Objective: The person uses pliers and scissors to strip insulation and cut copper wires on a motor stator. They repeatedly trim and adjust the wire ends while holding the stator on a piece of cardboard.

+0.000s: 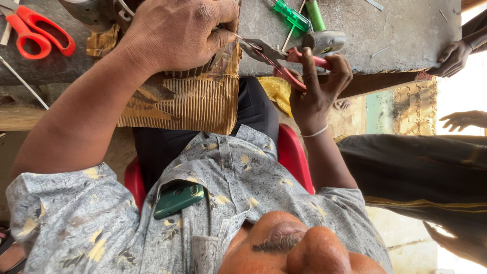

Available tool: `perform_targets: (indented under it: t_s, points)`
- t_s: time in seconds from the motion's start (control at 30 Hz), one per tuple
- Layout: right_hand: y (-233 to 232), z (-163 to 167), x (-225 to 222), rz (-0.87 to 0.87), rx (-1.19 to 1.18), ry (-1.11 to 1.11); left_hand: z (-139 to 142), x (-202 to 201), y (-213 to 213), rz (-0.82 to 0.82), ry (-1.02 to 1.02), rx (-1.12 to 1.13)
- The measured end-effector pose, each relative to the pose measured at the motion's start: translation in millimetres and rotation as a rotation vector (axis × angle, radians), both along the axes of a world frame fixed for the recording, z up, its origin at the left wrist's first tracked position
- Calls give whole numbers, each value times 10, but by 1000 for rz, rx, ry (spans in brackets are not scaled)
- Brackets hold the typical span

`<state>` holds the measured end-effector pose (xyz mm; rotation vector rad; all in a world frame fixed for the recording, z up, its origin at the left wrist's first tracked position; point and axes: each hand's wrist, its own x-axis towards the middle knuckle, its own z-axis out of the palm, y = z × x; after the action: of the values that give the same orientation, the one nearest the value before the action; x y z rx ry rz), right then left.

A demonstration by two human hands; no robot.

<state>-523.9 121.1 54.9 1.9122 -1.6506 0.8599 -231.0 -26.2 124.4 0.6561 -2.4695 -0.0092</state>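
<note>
In the head view, what matters is the line between my two hands. The pliers [276, 56] lie with their long axis almost level across the picture. Their red handles are out to my right and the metal nose points left, toward the fingertips of my left hand [177, 30]. There the nose meets a thin wire [237, 36] at the edge of that hand. I cannot tell whether the nose has bitten on the wire.

My left hand is closed down over a round metal part [96, 12], with the fingers curled tight and no gap showing. The part rests on torn cardboard [193, 101] that hangs over the front edge of the worktop [395, 30].

My right hand [317, 86] is wrapped around the plier handles, which are squeezed narrow, and one finger is raised along them.

Red scissors [35, 30] lie well off to the left. A green screwdriver [291, 15] and a hammer head [324, 40] lie just beyond the pliers. Another person's hand [451, 58] rests on the far right corner.
</note>
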Motion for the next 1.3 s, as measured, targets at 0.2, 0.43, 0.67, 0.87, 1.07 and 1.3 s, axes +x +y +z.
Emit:
perform_targets:
  t_s: [0.2,0.43,0.67,0.87,1.07,1.3]
  points:
    - [-209,194,-126,217,386,-160,11,13,-12,-35,32,26]
    - [-396,152,-540,731,1493,-1001,28,49,-6,-74,68,39]
    - [291,-219,-447,11,222,-237,50,41,-22,-37,91,-105]
    - [289,-264,-544,-126,-76,39,48,14,6,-4,86,-72]
    - [-50,-338,-299,-50,-197,57,24,33,10,-11,101,-60]
    - [-183,-267,-93,-66,-189,117,-19,28,-7,1,77,-88]
